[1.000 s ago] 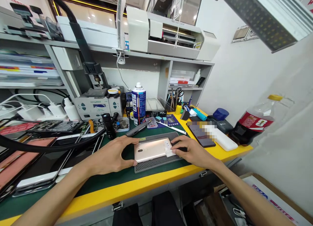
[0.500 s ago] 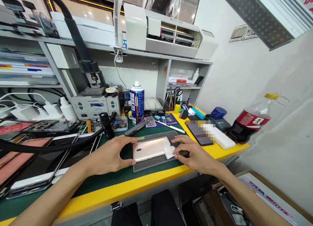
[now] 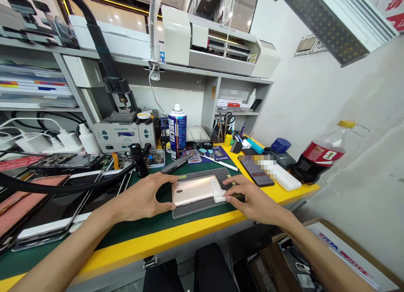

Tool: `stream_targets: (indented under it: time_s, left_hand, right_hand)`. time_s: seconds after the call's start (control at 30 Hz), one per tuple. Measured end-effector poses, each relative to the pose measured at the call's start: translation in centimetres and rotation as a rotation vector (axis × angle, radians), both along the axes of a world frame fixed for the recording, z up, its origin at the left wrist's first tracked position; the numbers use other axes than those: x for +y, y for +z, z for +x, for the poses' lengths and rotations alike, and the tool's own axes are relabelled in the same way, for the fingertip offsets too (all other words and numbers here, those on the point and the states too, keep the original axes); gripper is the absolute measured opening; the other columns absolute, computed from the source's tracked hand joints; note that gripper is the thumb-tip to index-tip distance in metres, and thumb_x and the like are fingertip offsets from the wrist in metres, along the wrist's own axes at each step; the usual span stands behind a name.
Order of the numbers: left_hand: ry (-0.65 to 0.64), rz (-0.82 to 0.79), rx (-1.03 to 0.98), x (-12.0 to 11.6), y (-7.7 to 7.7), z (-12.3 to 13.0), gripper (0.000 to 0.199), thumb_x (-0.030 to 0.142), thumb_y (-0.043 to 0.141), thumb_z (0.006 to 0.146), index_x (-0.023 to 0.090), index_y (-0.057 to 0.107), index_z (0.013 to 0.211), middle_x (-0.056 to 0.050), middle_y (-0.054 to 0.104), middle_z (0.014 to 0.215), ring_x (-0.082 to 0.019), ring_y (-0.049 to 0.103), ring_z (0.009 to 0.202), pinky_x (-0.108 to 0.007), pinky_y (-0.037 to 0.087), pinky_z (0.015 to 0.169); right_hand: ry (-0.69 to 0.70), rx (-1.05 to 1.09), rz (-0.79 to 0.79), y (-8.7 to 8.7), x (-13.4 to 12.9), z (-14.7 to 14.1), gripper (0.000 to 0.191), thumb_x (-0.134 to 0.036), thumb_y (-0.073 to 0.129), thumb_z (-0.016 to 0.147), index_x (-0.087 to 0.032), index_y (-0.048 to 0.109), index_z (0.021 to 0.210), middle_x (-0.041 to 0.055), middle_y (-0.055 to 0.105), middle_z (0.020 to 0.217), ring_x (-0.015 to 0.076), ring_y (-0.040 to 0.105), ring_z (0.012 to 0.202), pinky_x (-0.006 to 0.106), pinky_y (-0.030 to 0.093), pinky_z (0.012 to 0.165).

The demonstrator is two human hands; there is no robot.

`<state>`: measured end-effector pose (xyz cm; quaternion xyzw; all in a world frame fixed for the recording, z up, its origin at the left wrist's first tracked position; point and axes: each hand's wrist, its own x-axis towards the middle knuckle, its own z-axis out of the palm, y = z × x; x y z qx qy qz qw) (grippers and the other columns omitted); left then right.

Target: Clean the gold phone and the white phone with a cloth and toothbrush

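A pale gold smartphone (image 3: pixel 194 190) lies back side up on a grey perforated mat (image 3: pixel 195 208). My left hand (image 3: pixel 143 197) spans the phone's left end, thumb at the near corner and index finger at the far one. Between the thumb and fingers of my right hand (image 3: pixel 249 195) is a folded white wipe (image 3: pixel 219 194), pressed against the phone's right end. That wipe hides the near right corner. A grey pen-shaped tool (image 3: pixel 175 164) lies just behind the mat, and a white-handled brush (image 3: pixel 222 162) rests behind the phone.
Several dismantled phones (image 3: pixel 44 212) crowd the left side beside a black flashlight (image 3: pixel 138 159). A blue spray can (image 3: pixel 177 132) stands behind the mat. To the right are a dark phone (image 3: pixel 257 172), a white power bank (image 3: pixel 287 179) and a cola bottle (image 3: pixel 322 155).
The wipe has shifted slightly on the phone's right end and looks flatter, with my right hand still pinching it. My left hand has stayed at the left end.
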<state>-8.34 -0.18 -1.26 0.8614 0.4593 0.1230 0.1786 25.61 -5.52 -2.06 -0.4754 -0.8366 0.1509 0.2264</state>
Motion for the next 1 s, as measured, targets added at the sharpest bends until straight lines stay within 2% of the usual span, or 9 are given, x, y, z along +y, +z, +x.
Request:
stream_targets:
  time_s: [0.13, 0.23, 0.33, 0.6, 0.77, 0.93, 1.0]
  left_hand:
    - [-0.013, -0.002, -0.010, 0.0, 0.1, 0.0, 0.073, 0.065, 0.064, 0.075, 0.031, 0.053, 0.139, -0.003, 0.055, 0.143, -0.032, 0.050, 0.132, -0.041, 0.042, 0.108]
    - [-0.018, -0.007, -0.003, -0.1, 0.2, 0.0, 0.072, 0.065, 0.064, 0.076, 0.031, 0.053, 0.139, -0.002, 0.055, 0.144, -0.032, 0.050, 0.132, -0.041, 0.042, 0.108]
    - [-0.012, -0.016, -0.007, -0.1, 0.2, -0.1, 0.072, 0.065, 0.063, 0.075, 0.033, 0.053, 0.139, -0.001, 0.055, 0.144, -0.032, 0.051, 0.132, -0.041, 0.044, 0.106]
    - [-0.007, -0.013, 0.001, -0.1, 0.0, -0.1, 0.074, 0.066, 0.063, 0.075, 0.032, 0.052, 0.140, -0.002, 0.055, 0.143, -0.032, 0.051, 0.131, -0.041, 0.044, 0.106]
    - [-0.004, -0.012, 0.015, -0.1, 0.0, -0.1, 0.076, 0.068, 0.062, 0.076, 0.032, 0.050, 0.141, -0.003, 0.055, 0.143, -0.032, 0.050, 0.131, -0.041, 0.043, 0.107]
    - [-0.008, -0.018, 0.021, -0.1, 0.1, -0.1, 0.076, 0.068, 0.061, 0.076, 0.031, 0.050, 0.141, -0.003, 0.054, 0.143, -0.032, 0.049, 0.132, -0.041, 0.043, 0.107]
    - [-0.007, -0.016, 0.014, -0.1, 0.1, -0.1, 0.076, 0.068, 0.062, 0.075, 0.031, 0.051, 0.141, -0.003, 0.055, 0.143, -0.033, 0.049, 0.132, -0.041, 0.044, 0.106]
  right_hand:
    - [-0.009, -0.039, 0.002, 0.8, 0.7, -0.6, 0.017, -0.026, 0.057, 0.092, -0.020, 0.072, 0.088, 0.0093, 0.065, 0.102, 0.0254, 0.059, 0.102, 0.039, 0.048, 0.088]
    - [-0.023, -0.053, -0.008, 0.8, 0.9, -1.0, 0.019, -0.024, 0.053, 0.093, -0.020, 0.067, 0.081, 0.0055, 0.063, 0.084, 0.0211, 0.059, 0.083, 0.033, 0.047, 0.072]
    - [-0.076, -0.011, -0.034, 0.4, 1.0, -1.0, 0.021, -0.027, 0.050, 0.095, -0.020, 0.065, 0.084, 0.0035, 0.063, 0.081, 0.0170, 0.056, 0.070, 0.029, 0.042, 0.060]
    - [-0.127, 0.019, -0.009, -0.7, 1.4, -0.9, 0.017, -0.031, 0.053, 0.095, -0.022, 0.067, 0.095, 0.0047, 0.063, 0.087, 0.0172, 0.057, 0.072, 0.028, 0.043, 0.061]
    - [-0.119, -0.007, -0.057, -0.7, 1.6, -1.0, 0.020, -0.029, 0.050, 0.094, -0.023, 0.066, 0.105, 0.0016, 0.062, 0.077, 0.0167, 0.055, 0.066, 0.027, 0.038, 0.057]
    - [-0.326, 0.117, -0.061, -1.4, 2.2, -2.1, 0.019, -0.030, 0.051, 0.090, -0.020, 0.063, 0.102, 0.0011, 0.063, 0.073, 0.0174, 0.058, 0.063, 0.027, 0.039, 0.054]
    - [-0.346, 0.096, -0.044, -1.3, 2.2, -2.5, 0.018, -0.032, 0.052, 0.090, -0.021, 0.063, 0.099, 0.0006, 0.063, 0.070, 0.0177, 0.059, 0.061, 0.027, 0.039, 0.052]
